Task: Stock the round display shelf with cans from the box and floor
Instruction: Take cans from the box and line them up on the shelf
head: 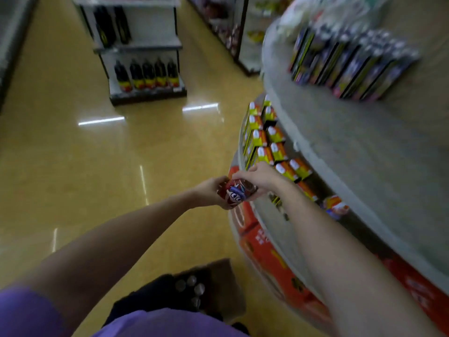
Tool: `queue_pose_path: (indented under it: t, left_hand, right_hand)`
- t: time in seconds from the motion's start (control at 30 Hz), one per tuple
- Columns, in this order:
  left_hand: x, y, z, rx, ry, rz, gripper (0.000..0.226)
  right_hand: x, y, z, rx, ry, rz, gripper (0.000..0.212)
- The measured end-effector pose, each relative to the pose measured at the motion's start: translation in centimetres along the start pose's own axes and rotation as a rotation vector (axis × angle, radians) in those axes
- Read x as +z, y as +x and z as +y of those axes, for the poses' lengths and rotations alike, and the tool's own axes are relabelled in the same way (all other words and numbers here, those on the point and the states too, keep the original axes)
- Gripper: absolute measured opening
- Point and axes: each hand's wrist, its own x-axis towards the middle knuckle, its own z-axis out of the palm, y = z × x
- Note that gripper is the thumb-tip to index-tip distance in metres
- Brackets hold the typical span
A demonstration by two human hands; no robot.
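Beside the round display shelf (340, 152), near its middle tier: red can (234, 193) w/ cartoon face label, no text legible. Left hand (211, 192) grips can from below, right hand (258, 177) pinches its top. Cardboard box (218, 283) w/ cans on floor (97, 166) below shelf.

This was a shop, a supermarket aisle by the look of it. A glossy tan floor (121, 147) threw back strip lights, and a grey gondola shelf (143, 48) stood down the aisle with dark bottles (145, 74) lined up in a row. Close by, the round display shelf (352, 147) carried stacked yellow-and-orange cartons (264, 142) and purple boxes (349, 66), red printed panels (274, 261) wrapping its base.
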Motion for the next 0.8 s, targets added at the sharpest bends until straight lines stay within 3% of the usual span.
queue_pose_path:
  t: [0.27,0.4,0.6,0.8]
  left_hand:
    - [-7.9,-0.8,11.5,0.180,-0.122,0.016,0.064]
    - [-11.4,-0.3,15.9,0.269,-0.135,-0.074,0.065]
    - [-16.3,3.0,19.5,0.393,-0.206,-0.231,0.070]
    - [-21.0,7.0,22.0,0.493,-0.221,-0.383,0.071]
  right_hand:
    - [-7.3,-5.8,-9.3,-0.149,0.154,0.181,0.053]
    - [-10.1,-7.6,-11.1,-0.186,0.412,0.291,0.040]
    - [-11.3,-7.8,-13.4,-0.219,0.544,0.457,0.016]
    - [-8.6,-5.2,-15.1,-0.185,0.508,0.603,0.025]
